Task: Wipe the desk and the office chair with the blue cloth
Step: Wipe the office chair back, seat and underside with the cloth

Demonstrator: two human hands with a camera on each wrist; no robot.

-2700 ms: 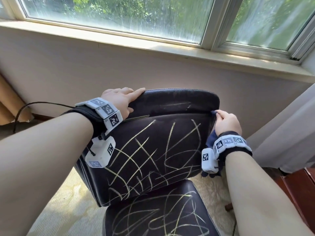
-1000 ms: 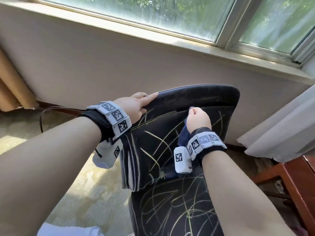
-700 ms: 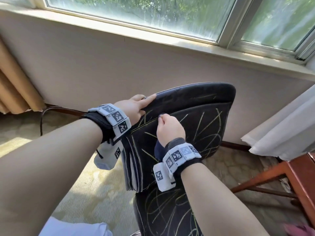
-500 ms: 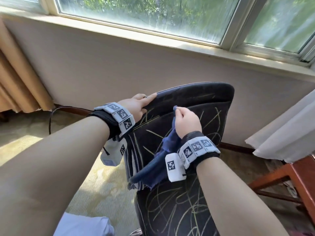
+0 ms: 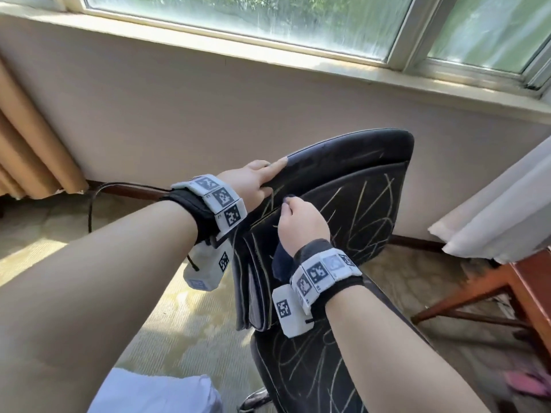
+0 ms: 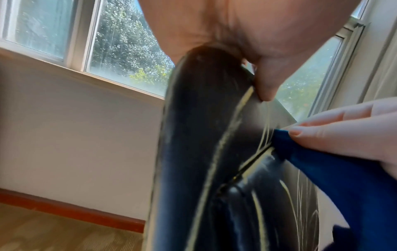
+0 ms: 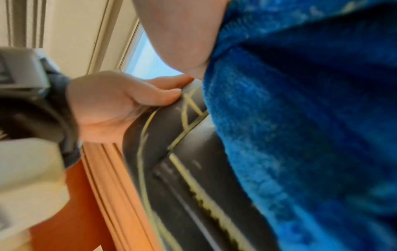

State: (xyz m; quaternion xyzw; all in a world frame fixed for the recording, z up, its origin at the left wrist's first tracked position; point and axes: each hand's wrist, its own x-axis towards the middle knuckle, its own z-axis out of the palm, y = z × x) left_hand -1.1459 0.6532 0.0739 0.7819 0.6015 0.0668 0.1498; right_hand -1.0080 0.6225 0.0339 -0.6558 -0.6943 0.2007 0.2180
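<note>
The black office chair (image 5: 351,204) stands below the window, its backrest and seat (image 5: 313,368) covered in yellowish scribbles. My left hand (image 5: 253,183) grips the backrest's upper left corner, thumb on the front face (image 6: 266,88) and fingers over the top; the right wrist view shows this hand (image 7: 120,105) curled on the edge. My right hand (image 5: 301,225) holds the blue cloth (image 5: 281,260) bunched against the upper left of the backrest front. The cloth (image 6: 335,169) hangs below the fingers and fills the right wrist view (image 7: 311,135).
The wall and a window sill (image 5: 298,59) lie behind the chair. A tan curtain (image 5: 32,150) hangs at the left, a white curtain (image 5: 501,213) at the right. A reddish wooden desk (image 5: 533,293) stands at the right edge. A black cable (image 5: 92,204) lies on the carpet.
The chair has turned so its left side edge faces me. My right hand with the cloth has swept from the backrest's right edge to its upper left. My left hand has kept its grip.
</note>
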